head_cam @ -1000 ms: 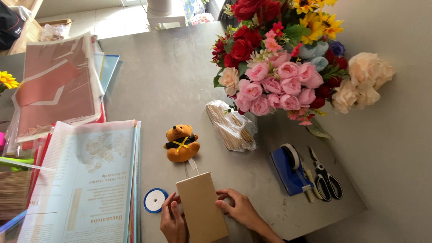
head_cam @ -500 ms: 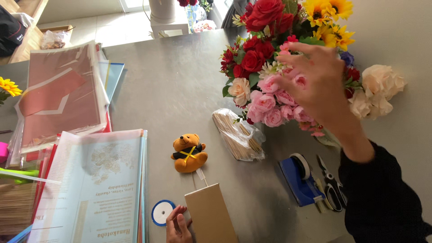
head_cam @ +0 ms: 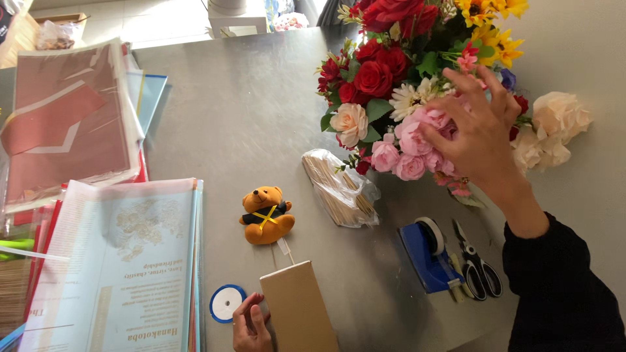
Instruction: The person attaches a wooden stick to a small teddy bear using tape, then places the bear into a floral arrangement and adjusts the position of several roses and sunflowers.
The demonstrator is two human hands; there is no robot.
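My right hand [head_cam: 479, 133] reaches over the flower bunch [head_cam: 417, 78], fingers spread on the pink roses [head_cam: 412, 140]. The bunch mixes red roses, yellow blooms and cream flowers and lies at the table's far right. My left hand [head_cam: 250, 324] rests at the near edge, touching the left side of a brown cardboard box [head_cam: 298, 316]. A blue and white ribbon roll [head_cam: 227, 303] lies just left of that hand. A small orange teddy bear [head_cam: 266, 214] sits beyond the box.
A clear bag of wooden sticks [head_cam: 339, 189] lies beside the bear. A blue tape dispenser [head_cam: 430, 254] and black scissors [head_cam: 476, 264] lie at the right. Stacks of wrapping sheets [head_cam: 117, 261] and red paper [head_cam: 65, 117] fill the left of the grey table [head_cam: 248, 111].
My right hand left the box, rose to the flowers and now settles lower on the pink roses. My left hand stays at the box.
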